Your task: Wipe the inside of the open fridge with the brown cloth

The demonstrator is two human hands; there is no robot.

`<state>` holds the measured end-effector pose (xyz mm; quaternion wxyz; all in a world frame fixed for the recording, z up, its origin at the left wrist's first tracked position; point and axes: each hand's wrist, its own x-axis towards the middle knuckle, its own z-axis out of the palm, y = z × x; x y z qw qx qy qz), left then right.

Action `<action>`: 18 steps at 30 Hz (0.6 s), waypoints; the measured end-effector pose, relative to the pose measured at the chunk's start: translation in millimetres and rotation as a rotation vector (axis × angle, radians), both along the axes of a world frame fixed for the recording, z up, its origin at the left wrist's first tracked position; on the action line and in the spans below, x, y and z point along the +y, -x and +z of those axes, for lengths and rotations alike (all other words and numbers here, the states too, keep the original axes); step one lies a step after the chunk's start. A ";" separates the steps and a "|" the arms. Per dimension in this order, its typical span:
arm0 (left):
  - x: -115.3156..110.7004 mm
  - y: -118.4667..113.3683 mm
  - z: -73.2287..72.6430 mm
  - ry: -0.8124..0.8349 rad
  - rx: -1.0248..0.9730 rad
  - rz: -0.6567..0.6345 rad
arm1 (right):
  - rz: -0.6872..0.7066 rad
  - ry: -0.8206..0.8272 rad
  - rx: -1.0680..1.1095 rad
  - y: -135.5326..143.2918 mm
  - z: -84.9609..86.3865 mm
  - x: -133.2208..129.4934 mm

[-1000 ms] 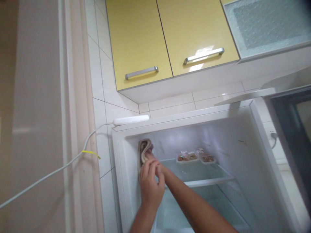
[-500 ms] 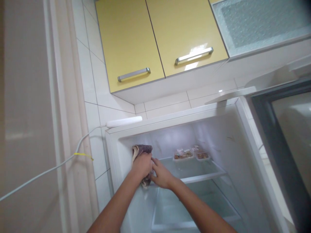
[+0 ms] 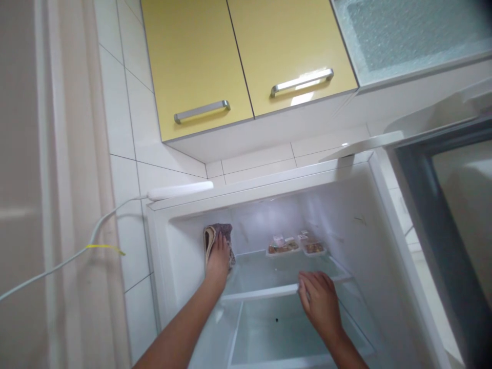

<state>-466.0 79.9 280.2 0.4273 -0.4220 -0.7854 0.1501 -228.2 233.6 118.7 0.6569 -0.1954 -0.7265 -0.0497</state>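
My left hand (image 3: 218, 259) presses a folded, dark-patterned cloth (image 3: 209, 238) with a light underside against the left inner side of the open fridge, high up near the back. Its fingers lie over the cloth. My right hand (image 3: 320, 302) is apart from the cloth, at the front edge of the upper glass shelf (image 3: 261, 293). The fingers of that hand are curled in; what they hold, if anything, is hidden. Towards the back of the same shelf stand two clear food trays, the left tray (image 3: 283, 247) and the right tray (image 3: 314, 248).
Another glass shelf (image 3: 269, 338) lies below. Yellow cabinets (image 3: 200, 61) with metal handles hang above the fridge. The dark-framed fridge door (image 3: 438, 205) stands open at right. A white cable (image 3: 96, 228) with a yellow tie runs to a white bar (image 3: 180, 190) on the fridge top.
My right hand has left the cloth and moved right to the shelf's front edge. My left hand stays on the cloth, which sits slightly further left in view. The camera has shifted a little.
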 end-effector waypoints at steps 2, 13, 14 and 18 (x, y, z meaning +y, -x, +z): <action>18.9 13.7 0.5 0.000 -0.024 -0.012 | 0.044 -0.065 0.026 -0.7 -3.4 3.7; 89.3 60.5 -17.5 0.056 -0.042 0.018 | 0.032 -0.194 0.032 3.7 -18.4 23.7; 92.4 61.2 -17.2 0.066 -0.044 0.018 | 0.032 -0.198 0.032 4.2 -19.1 24.5; 94.3 57.4 -15.4 0.094 -0.054 0.002 | 0.023 -0.230 0.024 4.9 -20.3 26.0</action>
